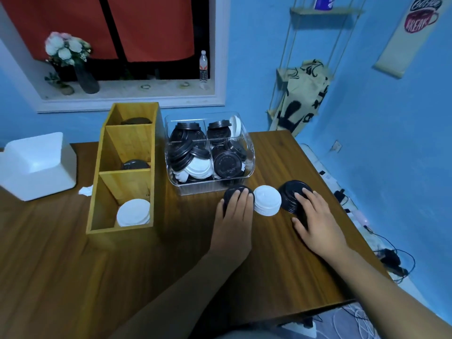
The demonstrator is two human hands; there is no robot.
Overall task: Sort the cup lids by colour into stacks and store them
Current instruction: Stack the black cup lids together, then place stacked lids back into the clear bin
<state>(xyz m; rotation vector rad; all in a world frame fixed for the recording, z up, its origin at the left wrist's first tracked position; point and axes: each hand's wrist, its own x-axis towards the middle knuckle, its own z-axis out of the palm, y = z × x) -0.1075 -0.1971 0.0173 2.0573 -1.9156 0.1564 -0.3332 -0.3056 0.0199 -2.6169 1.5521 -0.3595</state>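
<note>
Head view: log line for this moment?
left hand holds smaller black stack | right hand holds larger black stack | white stack between them

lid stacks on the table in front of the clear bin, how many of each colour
black lid stacks: 2, one under the left hand, one under the right hand
white lid stack: 1
total: 3
</note>
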